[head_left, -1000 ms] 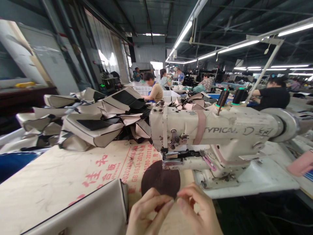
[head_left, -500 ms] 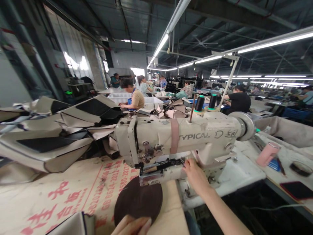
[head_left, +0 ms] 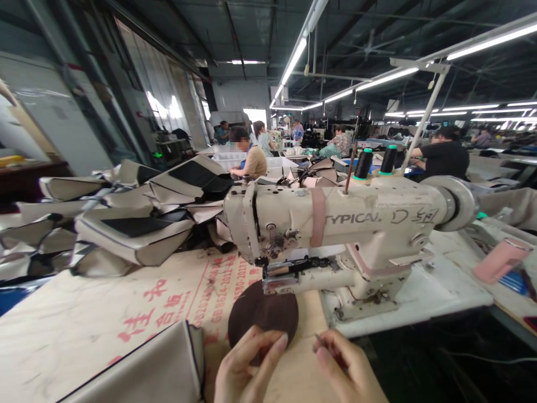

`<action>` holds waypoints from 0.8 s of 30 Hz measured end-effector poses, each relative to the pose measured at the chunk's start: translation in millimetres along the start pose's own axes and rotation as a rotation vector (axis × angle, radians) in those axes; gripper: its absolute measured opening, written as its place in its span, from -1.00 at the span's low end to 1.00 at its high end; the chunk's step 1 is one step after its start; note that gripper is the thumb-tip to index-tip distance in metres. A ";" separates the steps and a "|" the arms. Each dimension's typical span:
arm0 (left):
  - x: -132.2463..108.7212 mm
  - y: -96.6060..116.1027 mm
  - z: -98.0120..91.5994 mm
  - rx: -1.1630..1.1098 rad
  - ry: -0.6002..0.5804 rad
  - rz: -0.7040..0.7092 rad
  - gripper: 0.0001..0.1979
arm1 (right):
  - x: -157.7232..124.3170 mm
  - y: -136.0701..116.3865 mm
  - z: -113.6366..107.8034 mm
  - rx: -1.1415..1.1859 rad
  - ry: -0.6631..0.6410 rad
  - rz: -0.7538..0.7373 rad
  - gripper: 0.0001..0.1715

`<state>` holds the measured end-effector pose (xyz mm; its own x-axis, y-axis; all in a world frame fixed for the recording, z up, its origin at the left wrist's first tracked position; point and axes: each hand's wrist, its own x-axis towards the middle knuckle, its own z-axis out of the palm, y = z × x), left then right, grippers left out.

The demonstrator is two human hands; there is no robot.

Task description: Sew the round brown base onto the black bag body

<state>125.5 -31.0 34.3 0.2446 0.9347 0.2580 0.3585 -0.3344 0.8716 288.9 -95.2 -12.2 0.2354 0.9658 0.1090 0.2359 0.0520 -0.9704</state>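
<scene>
My left hand is closed in a pinch in front of a round, flat dark brown roll, probably wound tape. What lies between its fingertips is too small to make out. To its right, my right hand is closed on a small grey metal tool; only the tip shows. Beyond both hands stands a cream sewing machine marked TYPICAL, its narrow lower arm reaching over the roll. A beige fabric piece with dark edging lies left of my left hand.
Beige and black sewn pieces are heaped left of the machine on a wooden board with red print. Black thread cones stand behind it. A pink cup is on the right side table. Co-workers sit farther back.
My right hand has come down and back from the machine's lower arm, with the small metal tool. My left hand has risen into fuller view. The camera has turned slightly left.
</scene>
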 end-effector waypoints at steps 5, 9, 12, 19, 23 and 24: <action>-2.2 -2.2 -6.9 0.055 -0.066 0.002 -0.77 | 13.2 -17.7 31.7 0.116 0.007 -0.022 -0.54; -2.5 -4.3 -9.8 0.096 -0.094 0.024 -0.76 | 20.4 -19.2 33.2 0.143 0.010 -0.034 -0.53; -2.5 -6.1 -9.8 0.119 -0.086 0.027 -0.76 | 21.1 -10.4 25.2 0.172 0.066 -0.003 -0.51; -1.5 -11.1 -5.7 0.105 -0.089 0.082 -0.81 | 29.2 -2.9 12.7 0.220 -0.029 -0.022 -0.48; 0.1 -13.5 -4.7 0.095 -0.057 0.111 -0.83 | 33.3 4.8 19.6 0.227 -0.122 -0.096 -0.30; 0.2 -13.7 -5.3 0.095 -0.044 0.106 -0.83 | 32.3 7.3 20.4 0.206 -0.111 -0.079 -0.38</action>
<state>115.8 -25.6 24.6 0.3244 0.8880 0.3261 0.4113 -0.4428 0.7967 279.0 -58.5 -20.1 0.1159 0.9781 0.1729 0.0499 0.1681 -0.9845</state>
